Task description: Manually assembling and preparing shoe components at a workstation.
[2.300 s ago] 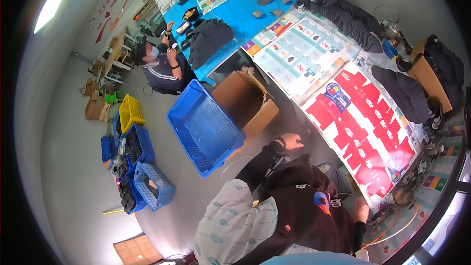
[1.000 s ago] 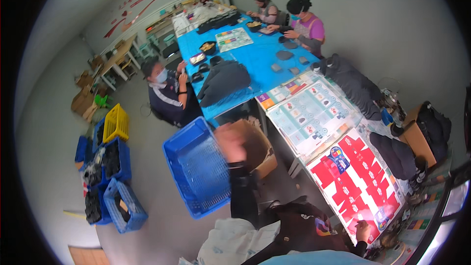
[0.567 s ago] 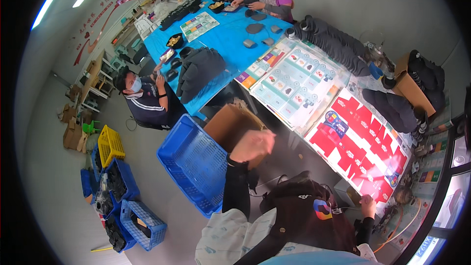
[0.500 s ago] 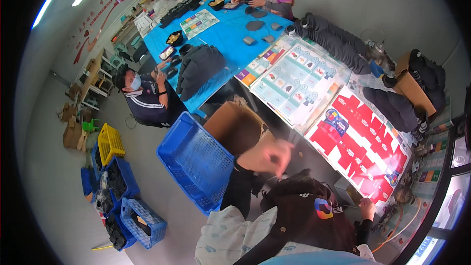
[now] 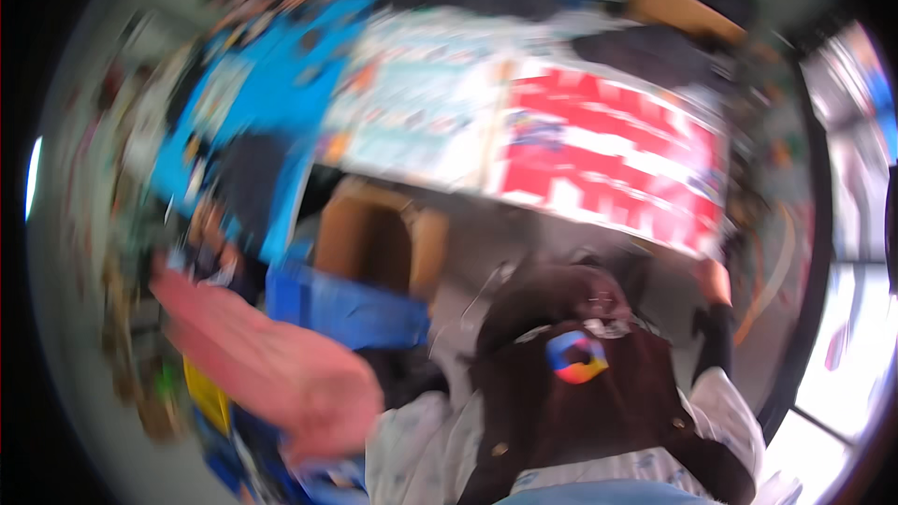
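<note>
Crate (image 5: 351, 304), blue and hard-edged, is seen on the floor just right of the left hand (image 5: 267, 369), which is smeared across the lower left by motion blur; contact cannot be told, and whether its fingers are wide or closed cannot be told. A brown cardboard box (image 5: 374, 238) stands just behind the crate, against the tabletop (image 5: 608, 145), which is covered by a red and white sheet beside a pale printed one. The right hand (image 5: 716, 285) is seen near the tabletop's near edge, fingers too blurred to judge. A dark apron with a round multicoloured patch (image 5: 575, 357) is worn below. Grey floor (image 5: 524, 243) lies open between box and apron.
</note>
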### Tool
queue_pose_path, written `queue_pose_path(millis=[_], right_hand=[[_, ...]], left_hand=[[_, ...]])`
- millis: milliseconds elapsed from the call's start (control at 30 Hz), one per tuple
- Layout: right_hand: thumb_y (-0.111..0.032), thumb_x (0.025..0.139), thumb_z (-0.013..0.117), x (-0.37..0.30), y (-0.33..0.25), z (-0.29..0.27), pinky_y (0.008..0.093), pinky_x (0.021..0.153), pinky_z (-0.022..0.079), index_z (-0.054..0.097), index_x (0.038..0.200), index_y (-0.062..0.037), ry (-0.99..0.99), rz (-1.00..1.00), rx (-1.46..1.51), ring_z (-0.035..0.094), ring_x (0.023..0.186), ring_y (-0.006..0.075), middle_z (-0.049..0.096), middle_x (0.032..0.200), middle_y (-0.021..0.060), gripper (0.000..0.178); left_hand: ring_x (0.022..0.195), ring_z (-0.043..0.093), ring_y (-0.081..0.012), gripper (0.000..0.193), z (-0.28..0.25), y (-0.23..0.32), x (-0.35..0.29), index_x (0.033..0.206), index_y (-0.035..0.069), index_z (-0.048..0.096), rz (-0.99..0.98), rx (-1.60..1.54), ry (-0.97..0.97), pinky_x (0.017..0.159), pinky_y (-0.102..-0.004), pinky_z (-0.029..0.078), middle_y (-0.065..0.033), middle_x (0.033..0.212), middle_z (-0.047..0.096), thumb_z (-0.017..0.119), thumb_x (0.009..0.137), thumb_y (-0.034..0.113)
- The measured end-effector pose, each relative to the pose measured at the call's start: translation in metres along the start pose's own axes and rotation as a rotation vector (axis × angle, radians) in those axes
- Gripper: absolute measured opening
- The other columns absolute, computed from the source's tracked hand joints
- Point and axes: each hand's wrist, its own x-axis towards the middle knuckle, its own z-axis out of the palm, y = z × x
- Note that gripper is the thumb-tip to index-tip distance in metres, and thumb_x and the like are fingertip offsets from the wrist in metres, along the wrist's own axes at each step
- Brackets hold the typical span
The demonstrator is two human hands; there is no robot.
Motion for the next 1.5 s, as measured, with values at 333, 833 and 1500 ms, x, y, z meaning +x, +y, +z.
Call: queue_pose_path(millis=[333,833,1500], right_hand=[[-0.015,0.087,0.062,-0.014,0.058,0.033,0.05,0.076,0.056,0.074,0.088,-0.0091,0.094,-0.022,0.11,0.07,0.082,0.0393,0.073,0.086,0.0174,0.013],[-0.016,0.091,0.069,0.006,0.098,0.031,0.0411,0.074,0.058,0.074,0.104,-0.0065,-0.024,0.322,0.641,0.074,0.083,0.0338,0.073,0.087,0.0175,0.017],[-0.039,0.099,0.07,0.116,-0.071,-0.031,0.0357,0.096,0.053,0.047,0.149,-0.0048,-0.561,0.046,1.443,0.063,0.118,0.0204,0.062,0.135,0.0135,0.064]], left_hand=[[0.141,0.047,-0.0345,0.093,0.191,-0.214,-0.199,0.152,-0.005,0.037,-0.555,0.284,-1.054,0.117,-0.0419,0.036,-0.0273,0.152,0.046,0.089,0.082,0.025],[0.15,0.035,-0.0322,0.127,0.551,-0.482,-0.396,0.162,0.014,0.023,-0.146,0.907,-1.675,0.119,-0.0737,0.017,-0.0112,0.158,0.043,0.096,0.063,0.047],[0.126,0.061,-0.0236,0.049,0.197,-0.223,-0.362,0.144,0.0,0.051,-2.162,-0.423,-0.849,0.111,-0.0414,0.047,-0.0118,0.138,0.063,0.06,0.101,0.021]])
